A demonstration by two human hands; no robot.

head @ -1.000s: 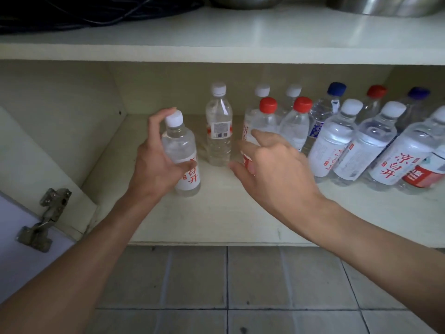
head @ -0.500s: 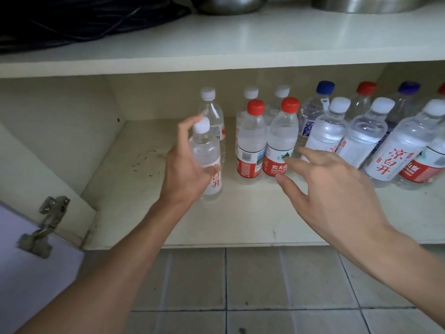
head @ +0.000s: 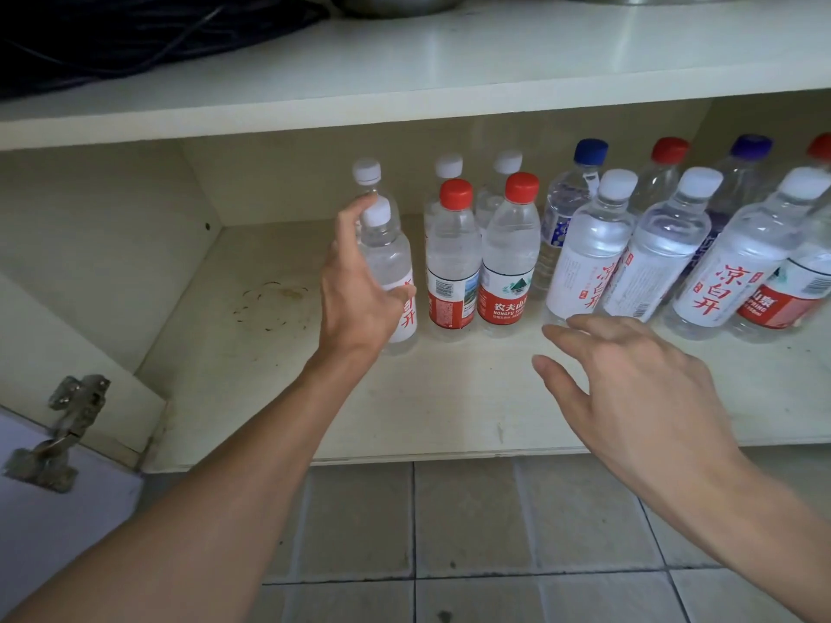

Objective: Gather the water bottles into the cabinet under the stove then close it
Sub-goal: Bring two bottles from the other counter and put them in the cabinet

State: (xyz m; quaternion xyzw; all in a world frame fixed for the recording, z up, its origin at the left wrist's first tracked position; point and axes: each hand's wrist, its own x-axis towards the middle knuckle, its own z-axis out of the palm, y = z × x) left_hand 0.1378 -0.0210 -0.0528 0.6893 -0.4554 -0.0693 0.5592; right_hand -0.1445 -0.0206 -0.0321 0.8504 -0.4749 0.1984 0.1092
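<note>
Head view shows a white-capped water bottle (head: 390,281) with red characters on its label standing upright on the cabinet floor (head: 279,379), at the left end of the front row of bottles. The left hand (head: 359,290) is wrapped around its left side, thumb across the label and forefinger reaching up beside the cap, so this hand is gripping the bottle. Just to its right, close enough that I cannot tell whether they touch, stands a red-capped bottle (head: 451,267), and next to that a second red-capped bottle (head: 510,263) with a red and green label. Behind these three stand more white-capped bottles, partly hidden. Farther right the row continues with three larger white-capped bottles (head: 593,249) carrying red characters on white labels; they appear to lean in the wide-angle picture. Behind them are a blue-capped bottle (head: 567,195), a red-capped one and a purple-capped one, and another bottle with a red label sits at the right edge.

The right hand (head: 629,388) hovers in front of the larger bottles, fingers spread and palm down, holding nothing; its fingertips lie near the base of the nearest one without clearly touching it.

All the bottles stand on the lower level of the cabinet, beneath a white shelf (head: 449,83). Dark cables (head: 135,33) lie on that shelf at the left. A metal hinge (head: 58,433) shows at the lower left on the open cabinet door (head: 45,532). Grey floor tiles (head: 472,532) run below the cabinet edge.
</note>
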